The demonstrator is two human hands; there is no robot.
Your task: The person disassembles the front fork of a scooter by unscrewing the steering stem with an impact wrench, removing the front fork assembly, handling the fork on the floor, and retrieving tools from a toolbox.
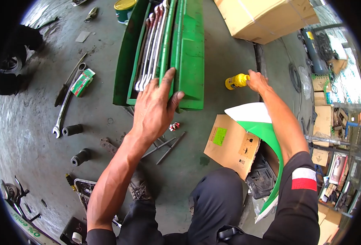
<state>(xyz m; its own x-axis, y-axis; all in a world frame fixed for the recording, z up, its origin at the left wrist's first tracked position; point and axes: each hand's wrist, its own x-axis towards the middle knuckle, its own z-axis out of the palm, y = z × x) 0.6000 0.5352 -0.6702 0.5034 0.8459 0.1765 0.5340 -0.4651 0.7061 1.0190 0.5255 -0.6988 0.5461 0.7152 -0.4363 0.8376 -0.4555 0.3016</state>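
My left hand [152, 108] lies on the near end of a green metal toolbox [192, 57], its index finger and thumb spread over the edge. The other fingertips are partly hidden. Several combination wrenches [152, 49] lie side by side in the toolbox's long tray, just beyond these fingers. Out to the right, my right hand [258, 81] is closed around one end of a yellow bottle [237, 81], which is tipped on its side. Below my right forearm are an opened cardboard box [229, 143] and a curved green and white panel [266, 132].
On the floor at left lie a large wrench [68, 100], a small green box [82, 82] and two black sockets [81, 157]. Metal rods [170, 149] lie near my shoe. A big carton [266, 18] stands at the back right; loaded shelves [331, 151] line the right side.
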